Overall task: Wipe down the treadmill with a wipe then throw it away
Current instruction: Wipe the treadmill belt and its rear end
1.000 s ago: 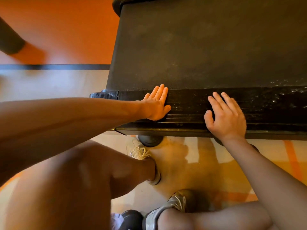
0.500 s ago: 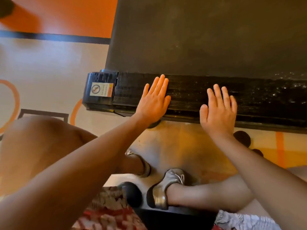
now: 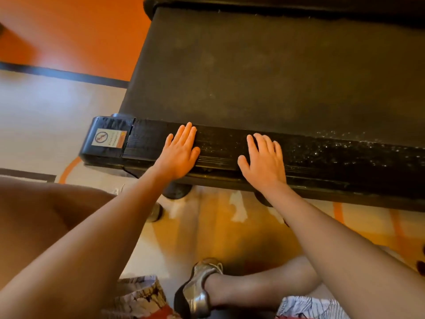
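**Both palms flat on the treadmill's side rail**

The person crouches beside the treadmill (image 3: pixel 264 77). The left hand (image 3: pixel 181 155) and the right hand (image 3: pixel 264 162) lie side by side on its black ribbed side rail (image 3: pixel 345 162). Each hand is spread open, fingers straight and pointing toward the belt, palm down on the rail and gripping nothing. Whether a wipe lies under either palm cannot be told.

The left hand sits a little way in from the end cap (image 3: pixel 103 155), which bears a warning sticker (image 3: pixel 110 138). The right hand is near it but apart. Pale specks (image 3: pixel 349 146) glint on the rail to the right of the right hand.

Compared with half a second ago, both hands keep nearly the same places on the rail relative to the end cap. The view has shifted, so more of the belt shows above them and the rail sits lower. A second ago the left hand lay angled, and now it lies flat.

A silver shoe (image 3: pixel 197 288) rests on the floor (image 3: pixel 46 116) below, between the forearms.
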The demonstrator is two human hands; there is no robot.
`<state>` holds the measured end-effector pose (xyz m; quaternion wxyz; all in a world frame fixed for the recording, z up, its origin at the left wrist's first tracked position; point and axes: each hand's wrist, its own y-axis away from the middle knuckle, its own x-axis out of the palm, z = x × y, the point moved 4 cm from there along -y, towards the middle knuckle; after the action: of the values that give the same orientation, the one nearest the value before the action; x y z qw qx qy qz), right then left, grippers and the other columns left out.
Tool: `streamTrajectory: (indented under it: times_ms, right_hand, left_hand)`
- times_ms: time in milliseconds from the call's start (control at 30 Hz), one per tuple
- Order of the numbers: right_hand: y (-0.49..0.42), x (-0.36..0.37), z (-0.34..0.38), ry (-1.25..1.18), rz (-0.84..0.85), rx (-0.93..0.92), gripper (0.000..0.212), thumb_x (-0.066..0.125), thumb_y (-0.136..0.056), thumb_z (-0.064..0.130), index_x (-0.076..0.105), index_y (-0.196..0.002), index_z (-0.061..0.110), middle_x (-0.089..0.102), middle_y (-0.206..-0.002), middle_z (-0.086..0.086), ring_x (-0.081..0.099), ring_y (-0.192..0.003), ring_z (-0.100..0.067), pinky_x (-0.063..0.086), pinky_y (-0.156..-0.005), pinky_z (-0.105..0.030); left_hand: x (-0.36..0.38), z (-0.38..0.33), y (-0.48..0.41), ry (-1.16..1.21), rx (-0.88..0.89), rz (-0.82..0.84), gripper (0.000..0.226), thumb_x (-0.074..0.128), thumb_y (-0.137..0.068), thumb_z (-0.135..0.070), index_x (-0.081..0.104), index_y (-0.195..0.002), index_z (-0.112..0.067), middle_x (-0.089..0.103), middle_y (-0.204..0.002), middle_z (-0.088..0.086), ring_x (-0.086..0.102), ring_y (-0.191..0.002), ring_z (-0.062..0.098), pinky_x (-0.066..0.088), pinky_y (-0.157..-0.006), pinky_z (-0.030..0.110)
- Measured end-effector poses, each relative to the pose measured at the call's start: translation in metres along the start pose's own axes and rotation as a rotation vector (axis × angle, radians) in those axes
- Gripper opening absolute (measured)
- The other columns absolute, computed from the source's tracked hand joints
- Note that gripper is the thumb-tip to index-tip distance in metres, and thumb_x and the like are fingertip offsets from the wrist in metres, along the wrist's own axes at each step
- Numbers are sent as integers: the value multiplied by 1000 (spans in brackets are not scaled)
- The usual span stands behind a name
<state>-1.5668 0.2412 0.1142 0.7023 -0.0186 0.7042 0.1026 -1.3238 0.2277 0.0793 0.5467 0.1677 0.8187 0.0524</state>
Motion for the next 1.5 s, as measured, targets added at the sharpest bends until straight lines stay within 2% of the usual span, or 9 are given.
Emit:
streamTrajectory:
  times_ms: [67,300,700,867,1067,1200,1300,1500]
  right_hand:
    - [-2,3,-4,3,24,4,69,25,-105,55,22,-163,19,19,-170,-6,12,-158,-26,8,-127,-50]
    - [-2,8,-5,-1,3,28,77,9,-99,61,21,-163,20,15,-171,-5,10,-159,-26,10,-128,-50]
    - [-3,6,-5,-35,40,12,76,8,-100,62,15,-165,22,7,-173,-3,3,-159,-24,5,-128,-50]
    - [-5,8,-9,-57,48,-15,71,18,-105,59,13,-165,21,6,-173,-4,2,-159,-24,5,-128,-49]
    - [-6,8,-11,-58,61,-31,71,20,-105,58,13,-165,20,5,-173,-5,1,-159,-25,5,-128,-49]
    - [-6,10,-10,-54,39,-32,72,17,-104,59,13,-165,20,7,-172,-6,3,-159,-26,5,-127,-50]
    - [-6,10,-10,-57,35,-22,75,12,-101,60,15,-164,20,8,-172,-6,4,-159,-26,6,-128,-51]
    - [-5,9,-9,-66,31,-23,77,11,-99,62,16,-164,21,9,-172,-5,5,-159,-26,7,-128,-52]
  left_hand:
    - [-3,0,0,12,1,12,66,25,-111,-43,-3,-164,-17,-11,-172,3,-13,-157,22,-8,-123,44]
    - [1,2,1,3,18,-29,66,26,-111,-44,0,-164,-16,-8,-172,3,-10,-157,22,-5,-124,45]
    - [1,-12,1,24,-45,-90,62,24,-111,-41,4,-164,-15,-3,-172,5,-6,-158,24,-1,-125,48]
    - [5,-14,4,18,-64,-106,62,23,-111,-43,5,-164,-16,-3,-172,3,-5,-158,23,-1,-126,47]
    - [-2,-12,-12,18,-92,-86,63,22,-111,-45,2,-164,-18,-4,-172,2,-7,-158,22,-2,-126,50]
    - [9,-20,23,18,-111,-153,63,22,-111,-45,4,-164,-17,-3,-172,2,-6,-158,21,-5,-123,42]
    - [14,-19,32,5,-102,-119,63,21,-111,-45,4,-164,-17,-5,-172,3,-7,-158,20,-5,-123,39]
    - [-1,-12,-3,2,-100,-95,64,22,-111,-45,2,-164,-15,-4,-172,5,-7,-158,23,0,-127,47]
